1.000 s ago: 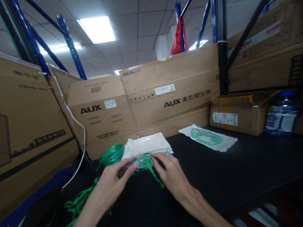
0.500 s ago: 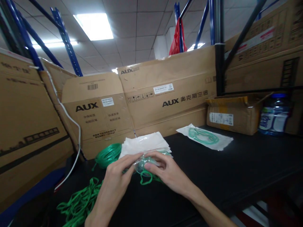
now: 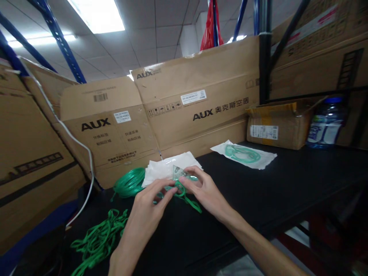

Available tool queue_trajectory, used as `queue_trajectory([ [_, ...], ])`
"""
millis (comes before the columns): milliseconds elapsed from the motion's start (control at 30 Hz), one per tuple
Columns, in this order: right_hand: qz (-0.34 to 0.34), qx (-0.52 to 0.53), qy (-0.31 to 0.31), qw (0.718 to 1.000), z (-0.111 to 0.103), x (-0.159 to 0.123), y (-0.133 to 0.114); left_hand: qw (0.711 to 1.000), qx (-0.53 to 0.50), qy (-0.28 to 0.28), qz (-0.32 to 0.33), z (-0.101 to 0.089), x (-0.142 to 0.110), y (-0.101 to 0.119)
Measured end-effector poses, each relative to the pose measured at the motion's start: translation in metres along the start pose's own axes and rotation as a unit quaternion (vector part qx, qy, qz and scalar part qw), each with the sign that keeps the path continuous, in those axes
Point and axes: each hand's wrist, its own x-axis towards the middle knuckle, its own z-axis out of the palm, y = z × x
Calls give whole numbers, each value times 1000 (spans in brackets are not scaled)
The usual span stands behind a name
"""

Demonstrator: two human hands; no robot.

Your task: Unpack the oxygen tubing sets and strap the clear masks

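Observation:
Between my hands is a clear, green-tinted plastic oxygen mask (image 3: 177, 172), its pointed end facing up and away from me. A green elastic strap (image 3: 188, 200) loops from it, one end hanging toward the table. My left hand (image 3: 156, 195) pinches the mask and strap at the left, thumb and fingertips close together. From the right, my right hand (image 3: 199, 188) grips the mask's side, thumb on the near face. Fingers cover much of the mask. Just behind lies a stack of white pouches (image 3: 161, 168). A coil of green tubing (image 3: 129, 182) rests left of them.
A heap of green elastic straps (image 3: 100, 237) lies at the near left. Farther right are a white pouch with coiled green tubing (image 3: 243, 153), an open cardboard box (image 3: 276, 128) and a blue-capped bottle (image 3: 326, 122). Cardboard panels (image 3: 198, 111) stand along the back; a white cable (image 3: 74, 136) runs down the left.
My hands have turned the mask so its pointed end shows above the fingers. My left thumb and fingers have moved to the strap, which now hangs lower right. The camera view has shifted slightly.

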Motion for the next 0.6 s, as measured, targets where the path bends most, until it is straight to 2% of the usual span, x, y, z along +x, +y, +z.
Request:
queue_trajectory([
  [167,11,18,-23,1000,2,-1,-3,999,40,-7,23,2,-2,-2],
  [300,1,1,15,1000,1,0,-2,994,104,-17,32,-4,-4,-11],
  [400,-6,-5,37,999,0,0,0,990,138,-24,5,-10,-4,-20],
  [500,1,-6,27,1000,1,-1,0,990,138,-22,-16,-14,-4,-22],
  [600,5,-14,16,1000,1,-3,0,995,102,-19,-4,-13,-4,-14],
])
